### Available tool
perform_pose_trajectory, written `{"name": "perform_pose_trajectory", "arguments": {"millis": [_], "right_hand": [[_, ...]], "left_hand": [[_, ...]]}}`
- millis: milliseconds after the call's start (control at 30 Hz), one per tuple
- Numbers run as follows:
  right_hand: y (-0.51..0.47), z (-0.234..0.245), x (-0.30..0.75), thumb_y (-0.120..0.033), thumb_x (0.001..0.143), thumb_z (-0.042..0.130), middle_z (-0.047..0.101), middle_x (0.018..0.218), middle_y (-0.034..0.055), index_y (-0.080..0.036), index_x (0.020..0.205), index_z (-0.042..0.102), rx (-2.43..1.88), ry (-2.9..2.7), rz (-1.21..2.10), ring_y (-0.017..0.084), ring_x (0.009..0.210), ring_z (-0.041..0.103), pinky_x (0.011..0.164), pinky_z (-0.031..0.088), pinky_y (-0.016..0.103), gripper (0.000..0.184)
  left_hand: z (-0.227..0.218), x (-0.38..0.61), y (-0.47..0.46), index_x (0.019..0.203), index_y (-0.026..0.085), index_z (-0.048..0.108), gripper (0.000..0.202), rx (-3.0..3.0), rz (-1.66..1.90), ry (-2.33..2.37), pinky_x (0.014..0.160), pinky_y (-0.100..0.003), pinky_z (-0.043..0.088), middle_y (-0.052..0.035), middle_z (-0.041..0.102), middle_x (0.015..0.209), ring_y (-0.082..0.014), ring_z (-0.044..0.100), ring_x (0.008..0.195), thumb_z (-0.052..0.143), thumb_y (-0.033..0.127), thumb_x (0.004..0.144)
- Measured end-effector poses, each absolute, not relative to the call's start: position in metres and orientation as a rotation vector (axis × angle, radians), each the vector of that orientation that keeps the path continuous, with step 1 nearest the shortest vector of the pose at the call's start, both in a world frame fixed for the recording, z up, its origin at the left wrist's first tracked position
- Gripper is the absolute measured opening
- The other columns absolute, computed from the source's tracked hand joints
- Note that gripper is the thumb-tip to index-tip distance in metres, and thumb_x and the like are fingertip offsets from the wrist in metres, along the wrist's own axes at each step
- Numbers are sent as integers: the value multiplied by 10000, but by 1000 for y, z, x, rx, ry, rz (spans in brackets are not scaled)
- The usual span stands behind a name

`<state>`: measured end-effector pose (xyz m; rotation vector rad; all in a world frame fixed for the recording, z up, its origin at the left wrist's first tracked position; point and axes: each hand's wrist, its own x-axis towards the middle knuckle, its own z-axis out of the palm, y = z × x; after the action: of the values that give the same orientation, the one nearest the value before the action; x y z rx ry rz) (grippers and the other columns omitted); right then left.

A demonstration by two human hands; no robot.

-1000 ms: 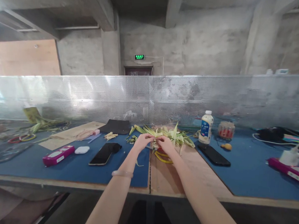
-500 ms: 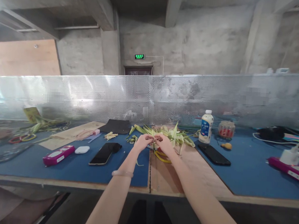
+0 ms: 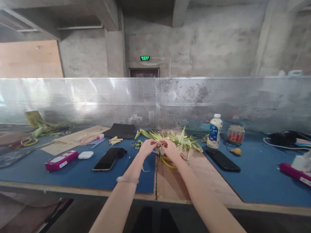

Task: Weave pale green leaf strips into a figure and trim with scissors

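Right of the black phone (image 3: 108, 159), the left hand (image 3: 147, 146) pinches one end of a small husk strip (image 3: 159, 143). The right hand (image 3: 170, 149) pinches the other end, over the worktop's middle, just before the husk pile (image 3: 181, 141).

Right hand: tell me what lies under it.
A yellow loop lies on the wooden board beneath the right hand. The hand covers its far part, so what it belongs to cannot be told.

Bare forearms (image 3: 118, 202), pale translucent bangle (image 3: 127, 180) on left wrist
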<state>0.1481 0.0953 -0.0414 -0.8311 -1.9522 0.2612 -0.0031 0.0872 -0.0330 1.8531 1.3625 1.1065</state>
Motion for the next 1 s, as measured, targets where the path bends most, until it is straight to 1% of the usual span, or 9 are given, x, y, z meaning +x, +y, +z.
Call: {"name": "perform_pose_trajectory", "arguments": {"millis": [267, 400, 600, 1000], "right_hand": [[93, -39, 148, -288, 846, 478, 572, 956, 45, -137, 980, 542, -835, -1980, 180, 155, 841, 556, 750, 456, 362, 212], [94, -39, 148, -287, 851, 469, 574, 954, 44, -140, 980, 543, -835, -1981, 171, 149, 827, 560, 745, 460, 355, 209], [92, -38, 148, -281, 853, 465, 570, 987, 50, -144, 986, 545, -838, -1990, 149, 162, 881, 550, 782, 445, 375, 207], [88, -35, 150, -286, 856, 460, 571, 997, 51, -148, 987, 550, -846, -2019, 133, 166, 900, 544, 807, 429, 390, 210]], "left_hand": [[-31, -1, 83, 1038, 135, 517, 268, 1833, 1067, 1376, 720, -360, 478, -65, 560, 1016, -168, 564, 849, 477, 291, 823], [-30, -1, 81, 1035, 135, 518, 265, 1812, 1086, 1366, 717, -358, 479, -64, 562, 1013, -167, 565, 845, 476, 289, 824], [-33, 0, 83, 1042, 135, 514, 268, 1774, 1095, 1351, 724, -363, 477, -67, 559, 1022, -169, 563, 854, 476, 287, 824], [-28, 3, 79, 1068, 142, 498, 282, 1721, 1123, 1344, 718, -360, 481, -69, 551, 1033, -169, 563, 851, 478, 280, 823]]}}
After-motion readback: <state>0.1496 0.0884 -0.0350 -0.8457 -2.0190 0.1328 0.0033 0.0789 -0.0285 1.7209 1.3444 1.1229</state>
